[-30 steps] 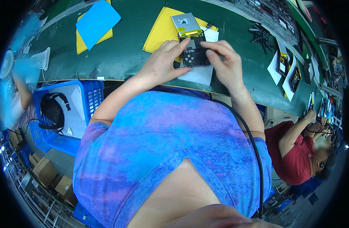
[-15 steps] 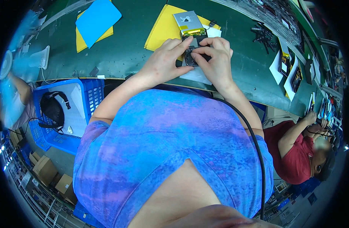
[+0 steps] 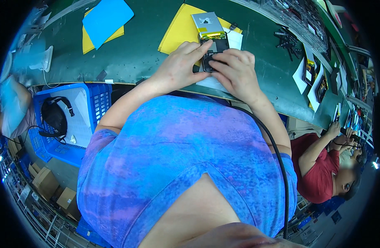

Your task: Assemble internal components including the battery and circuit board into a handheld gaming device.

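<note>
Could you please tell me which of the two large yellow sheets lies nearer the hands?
The yellow sheet beyond the left hand, overlapped in view by the silver pack; the other yellow sheet, farther left, lies under a blue sheet.

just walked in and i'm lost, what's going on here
A person at a green workbench is handling a small black device. The left hand is at its left side, while the right hand has its fingers on the near part. A flat silver pack with yellow tape lies at its far end, over a yellow sheet.
</note>
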